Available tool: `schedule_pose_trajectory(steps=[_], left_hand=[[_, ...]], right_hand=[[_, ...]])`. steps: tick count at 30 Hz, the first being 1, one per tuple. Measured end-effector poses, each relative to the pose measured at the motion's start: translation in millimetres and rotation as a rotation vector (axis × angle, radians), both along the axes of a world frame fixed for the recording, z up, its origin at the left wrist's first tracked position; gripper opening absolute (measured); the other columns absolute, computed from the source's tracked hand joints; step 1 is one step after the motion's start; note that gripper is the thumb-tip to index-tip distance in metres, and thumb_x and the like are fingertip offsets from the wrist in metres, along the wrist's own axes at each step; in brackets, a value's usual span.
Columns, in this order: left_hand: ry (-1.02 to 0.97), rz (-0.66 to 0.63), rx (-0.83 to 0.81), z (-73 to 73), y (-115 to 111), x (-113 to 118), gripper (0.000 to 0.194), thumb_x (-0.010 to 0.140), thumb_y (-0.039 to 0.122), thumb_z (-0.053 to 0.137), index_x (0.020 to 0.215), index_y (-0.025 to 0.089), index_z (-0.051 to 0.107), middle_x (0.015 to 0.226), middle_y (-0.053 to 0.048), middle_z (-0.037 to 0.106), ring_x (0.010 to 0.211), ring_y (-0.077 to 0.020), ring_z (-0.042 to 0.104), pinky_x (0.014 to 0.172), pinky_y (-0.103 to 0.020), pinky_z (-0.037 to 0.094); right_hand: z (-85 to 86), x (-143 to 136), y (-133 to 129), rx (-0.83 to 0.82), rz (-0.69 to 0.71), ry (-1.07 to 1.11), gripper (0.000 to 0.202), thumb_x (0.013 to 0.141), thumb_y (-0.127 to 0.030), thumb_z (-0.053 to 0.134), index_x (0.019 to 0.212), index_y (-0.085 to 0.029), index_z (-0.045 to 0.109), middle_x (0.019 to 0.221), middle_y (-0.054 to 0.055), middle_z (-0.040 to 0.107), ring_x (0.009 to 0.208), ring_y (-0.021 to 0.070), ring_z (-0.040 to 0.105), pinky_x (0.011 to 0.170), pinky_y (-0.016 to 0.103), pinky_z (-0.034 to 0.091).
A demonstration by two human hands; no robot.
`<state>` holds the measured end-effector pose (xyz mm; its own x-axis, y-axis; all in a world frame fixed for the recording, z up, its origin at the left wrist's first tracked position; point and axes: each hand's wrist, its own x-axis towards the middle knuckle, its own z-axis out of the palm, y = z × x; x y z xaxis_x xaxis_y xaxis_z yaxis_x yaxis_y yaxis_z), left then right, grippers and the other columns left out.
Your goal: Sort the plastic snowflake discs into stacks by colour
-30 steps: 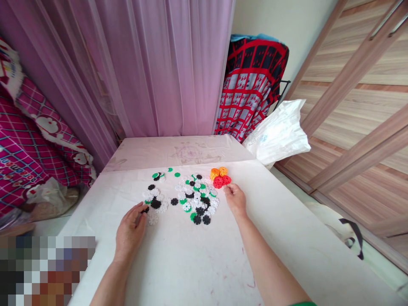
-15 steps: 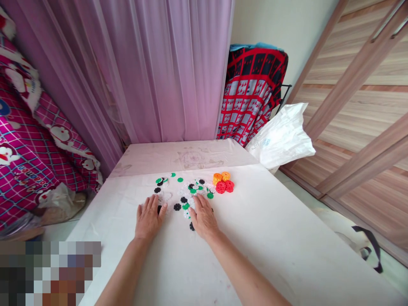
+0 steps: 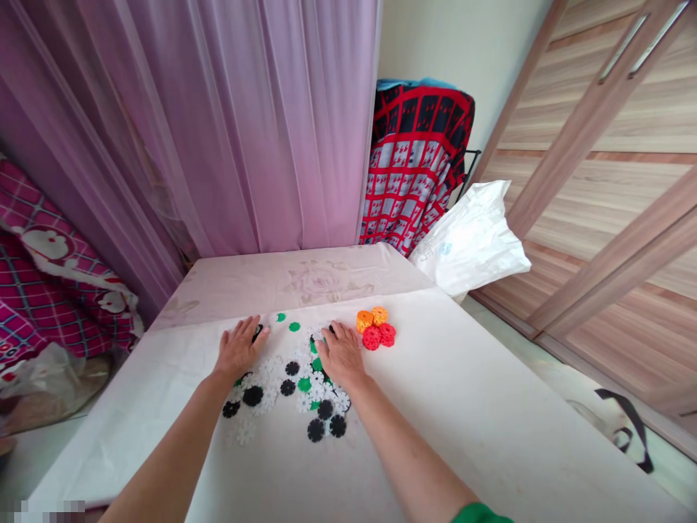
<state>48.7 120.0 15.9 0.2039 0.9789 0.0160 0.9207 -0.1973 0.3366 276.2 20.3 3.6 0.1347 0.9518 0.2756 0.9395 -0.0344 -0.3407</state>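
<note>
Black, green, white and clear notched discs lie scattered on the white-covered table (image 3: 435, 407). My left hand (image 3: 239, 349) rests palm down at the left of the spread, fingers apart, with a black disc partly showing by its thumb. Palm down over the upper right of the discs is my right hand (image 3: 341, 354), its fingers spread and covering some of them. A black disc (image 3: 316, 430) lies at the near edge of the spread, and a green disc (image 3: 295, 327) lies between the hands. Beyond my right hand sit orange discs (image 3: 364, 320) and red discs (image 3: 372, 337) in small stacks.
A white plastic bag (image 3: 473, 240) stands at the table's far right corner. Behind are a purple curtain (image 3: 272, 131) and a red patterned cloth (image 3: 419, 145). Wooden cabinet doors (image 3: 626, 189) rise at the right; a pink checked cloth (image 3: 54, 290) hangs at the left.
Many discs have shifted nearer to me and now lie between and below my hands. My hands are at the far part of the spread. The camera view has also shifted.
</note>
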Motion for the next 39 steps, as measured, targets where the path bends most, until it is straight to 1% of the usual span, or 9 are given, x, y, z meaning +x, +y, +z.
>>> schedule_pose_trajectory(steps=[5,12,19,22,26,31,33,36,39], left_hand=[[-0.117,-0.287,-0.025,-6.9,6.2,10.0,0.062,0.097,0.055,0.023,0.143,0.026,0.052,0.152,-0.004,0.049,0.145,-0.0232,0.037,0.122,-0.05,0.022],[-0.069,-0.206,0.038,-4.4,12.3,15.9,0.064,0.094,0.06,0.03,0.142,0.025,0.053,0.158,-0.006,0.039,0.149,-0.0289,0.028,0.12,-0.054,0.023],[-0.206,-0.435,-0.096,7.2,-9.5,28.0,0.065,0.094,0.064,0.026,0.134,0.026,0.062,0.143,-0.002,0.058,0.142,-0.0231,0.043,0.122,-0.045,0.024],[-0.254,-0.39,-0.056,9.9,-12.9,29.0,0.068,0.094,0.066,0.026,0.133,0.024,0.062,0.145,-0.004,0.057,0.139,-0.0231,0.047,0.12,-0.042,0.029],[-0.089,-0.445,-0.045,9.6,-7.7,46.7,0.069,0.093,0.064,0.031,0.143,0.021,0.052,0.155,-0.008,0.044,0.148,-0.0276,0.032,0.122,-0.05,0.022],[-0.002,-0.584,-0.118,7.1,-14.3,71.5,0.059,0.097,0.059,0.027,0.146,0.033,0.046,0.157,0.0,0.041,0.149,-0.0238,0.028,0.123,-0.053,0.015],[0.001,-0.633,-0.112,8.7,-20.5,70.3,0.057,0.098,0.058,0.026,0.144,0.034,0.049,0.155,0.0,0.044,0.148,-0.0227,0.031,0.122,-0.051,0.017],[0.019,-0.65,-0.08,14.2,-27.4,57.7,0.056,0.098,0.056,0.028,0.142,0.032,0.053,0.153,-0.003,0.047,0.146,-0.0227,0.035,0.122,-0.05,0.02],[0.078,-0.519,-0.03,18.9,-30.2,38.5,0.057,0.096,0.059,0.032,0.144,0.033,0.049,0.156,-0.004,0.042,0.149,-0.027,0.03,0.122,-0.057,0.012]], right_hand=[[-2.5,4.8,-6.0,0.11,0.214,0.06,0.04,0.1,-0.035,0.041,0.131,-0.02,0.062,0.139,0.01,0.059,0.129,0.0225,0.051,0.114,0.041,0.036],[-0.3,8.1,-1.7,0.004,0.027,0.008,0.041,0.098,-0.039,0.046,0.131,-0.021,0.063,0.142,0.014,0.056,0.134,0.0336,0.048,0.114,0.058,0.031],[-3.4,13.7,-8.2,0.218,0.294,0.175,0.036,0.099,-0.027,0.04,0.122,-0.021,0.067,0.127,0.008,0.067,0.119,0.0188,0.06,0.106,0.036,0.046],[-5.2,14.6,-7.1,0.258,0.192,0.143,0.035,0.099,-0.026,0.041,0.119,-0.019,0.068,0.123,0.01,0.068,0.118,0.0222,0.06,0.107,0.041,0.045],[-8.2,11.6,-2.4,0.18,0.067,0.064,0.032,0.097,-0.029,0.045,0.116,-0.019,0.069,0.124,0.012,0.068,0.119,0.0293,0.058,0.107,0.053,0.042],[-11.3,17.1,-4.5,0.237,0.201,0.185,0.039,0.098,-0.025,0.037,0.125,-0.017,0.064,0.127,0.01,0.067,0.119,0.0205,0.06,0.105,0.038,0.047],[-12.1,18.4,-7.1,0.275,0.224,0.204,0.041,0.099,-0.024,0.035,0.128,-0.017,0.062,0.129,0.01,0.065,0.12,0.0184,0.059,0.106,0.035,0.047],[-12.4,15.1,-9.1,0.24,0.152,0.135,0.039,0.098,-0.025,0.039,0.127,-0.017,0.063,0.131,0.012,0.064,0.123,0.0228,0.057,0.11,0.042,0.043],[-10.9,10.2,-9.0,0.139,0.09,0.073,0.037,0.098,-0.027,0.044,0.127,-0.019,0.064,0.134,0.012,0.062,0.127,0.0275,0.054,0.112,0.051,0.037]])
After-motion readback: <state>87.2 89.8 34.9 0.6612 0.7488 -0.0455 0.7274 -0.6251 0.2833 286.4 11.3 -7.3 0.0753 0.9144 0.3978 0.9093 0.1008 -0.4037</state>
